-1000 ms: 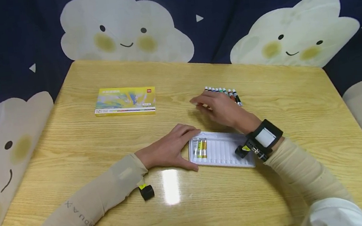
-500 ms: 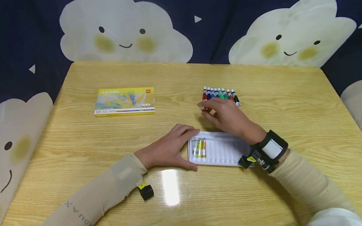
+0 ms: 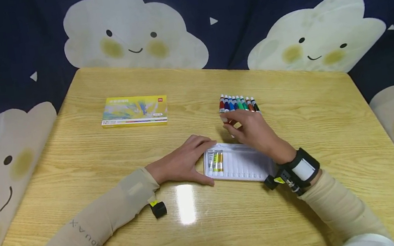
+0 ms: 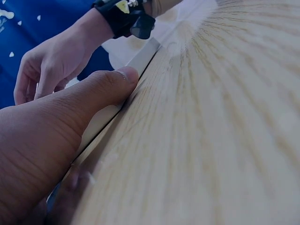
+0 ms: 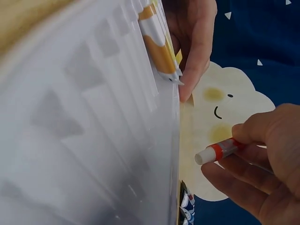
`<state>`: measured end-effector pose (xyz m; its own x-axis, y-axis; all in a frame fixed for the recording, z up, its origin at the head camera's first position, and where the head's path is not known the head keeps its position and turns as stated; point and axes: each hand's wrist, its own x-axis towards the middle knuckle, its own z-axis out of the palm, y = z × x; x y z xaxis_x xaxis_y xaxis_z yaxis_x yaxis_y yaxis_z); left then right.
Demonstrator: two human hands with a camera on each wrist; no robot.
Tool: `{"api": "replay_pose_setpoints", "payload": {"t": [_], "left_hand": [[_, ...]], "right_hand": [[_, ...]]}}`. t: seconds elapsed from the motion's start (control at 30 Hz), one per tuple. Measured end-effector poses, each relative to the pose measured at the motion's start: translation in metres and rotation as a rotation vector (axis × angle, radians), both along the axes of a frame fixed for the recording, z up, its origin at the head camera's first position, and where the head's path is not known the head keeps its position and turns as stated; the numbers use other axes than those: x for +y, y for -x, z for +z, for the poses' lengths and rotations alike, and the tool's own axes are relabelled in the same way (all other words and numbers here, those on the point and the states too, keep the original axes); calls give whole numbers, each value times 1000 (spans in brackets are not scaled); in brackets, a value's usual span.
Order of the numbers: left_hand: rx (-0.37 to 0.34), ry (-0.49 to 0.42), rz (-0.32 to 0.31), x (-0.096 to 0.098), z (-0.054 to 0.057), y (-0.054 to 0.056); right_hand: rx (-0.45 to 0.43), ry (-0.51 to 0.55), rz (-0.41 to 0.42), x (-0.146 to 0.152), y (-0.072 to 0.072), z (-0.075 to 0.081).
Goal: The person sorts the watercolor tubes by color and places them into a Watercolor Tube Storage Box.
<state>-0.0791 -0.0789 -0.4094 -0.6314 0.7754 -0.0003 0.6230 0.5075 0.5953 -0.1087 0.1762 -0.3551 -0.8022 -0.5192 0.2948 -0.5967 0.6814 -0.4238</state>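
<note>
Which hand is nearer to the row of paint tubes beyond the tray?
Right. The right hand is just before the tube row; the left hand is farther, gripping the tray by its left end.

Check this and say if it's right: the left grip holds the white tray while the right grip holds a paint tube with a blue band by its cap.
Wrong colour: the band on the paint tube is red, not blue, as the right wrist view shows. The rest stands: the left grip holds the white tray, the right grip the tube.
</note>
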Motion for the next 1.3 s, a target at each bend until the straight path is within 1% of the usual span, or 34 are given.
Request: {"api": "replay_pose_setpoints", "payload": {"t": [0.4, 0.83, 1.13, 1.3], "left_hand": [[18, -5, -3, 0, 1, 0], [-6, 0, 2, 0, 1, 0], [-4, -4, -1, 0, 0, 0], [-5, -4, -1, 0, 1, 0]], "right_hand": [[-47, 32, -22, 5, -18, 0], [-189, 48, -58, 7, -36, 1], [-219, 76, -80, 4, -45, -2], [-225, 104, -88, 1, -47, -6]]}}
